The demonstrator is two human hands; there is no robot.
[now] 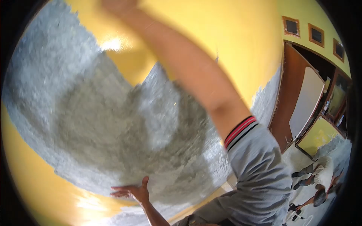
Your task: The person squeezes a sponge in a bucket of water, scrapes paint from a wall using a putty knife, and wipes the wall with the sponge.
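My right arm, in a grey sleeve with red and black trim, is raised across the view. At the top edge my right hand is blurred and cut off, near the yellow wall paint; its fingers and anything in them cannot be made out. Low in the view, my left hand has its fingers spread and thumb apart, with nothing in it. It is at the lower edge of a rough grey plaster patch, part dark and part lighter. Whether it touches the wall is unclear.
At the right is a brown door with a pale panel beside it, below small framed vents. Another person bends low at the lower right, one hand near a dark object and a pale cable on the floor.
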